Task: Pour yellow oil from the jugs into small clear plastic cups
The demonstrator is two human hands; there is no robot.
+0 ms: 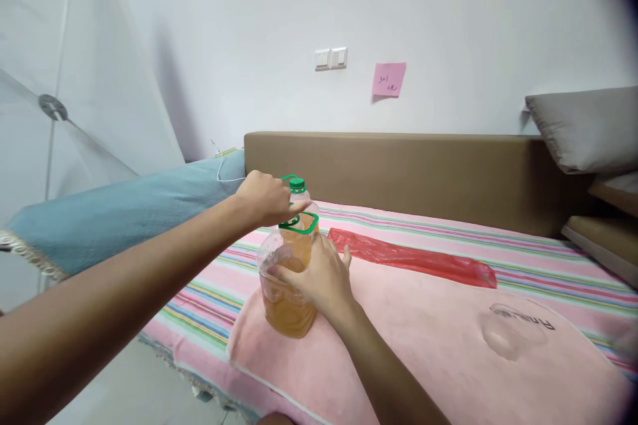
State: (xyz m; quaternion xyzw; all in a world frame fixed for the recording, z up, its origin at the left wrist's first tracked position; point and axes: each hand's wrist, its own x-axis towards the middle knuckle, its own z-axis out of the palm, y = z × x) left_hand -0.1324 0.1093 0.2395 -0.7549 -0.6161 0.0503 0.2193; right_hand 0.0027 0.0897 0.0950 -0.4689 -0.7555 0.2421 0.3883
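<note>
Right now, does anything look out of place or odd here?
Yes: on the pink mat, right of the jug, a clear, glassy shape lies by dark lettering; its outline is oddly indistinct, so I can't tell what it is. The grey cushion also sits tilted.

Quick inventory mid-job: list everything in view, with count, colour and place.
Front jug: 1, clear, amber liquid, on pink mat
Rear jug: 1, clear, green cap, behind front jug
Pink mat: 1, pink, dark lettering, on sheet
Red plastic: 1, red, right of jugs
Clear item: 1, transparent, right part of mat
Striped sheet: 1, multicoloured, under mat
Headboard: 1, brown, against wall
Cover: 1, blue, left
Cable: 1, white, over cover
Switches: 2, white, wall
Note: 1, pink, wall
Pillow: 1, grey, right
Hub: 1, grey, far left
Left hand: 1, bare, by front jug's top
Right hand: 1, bare, at front jug's side
</note>
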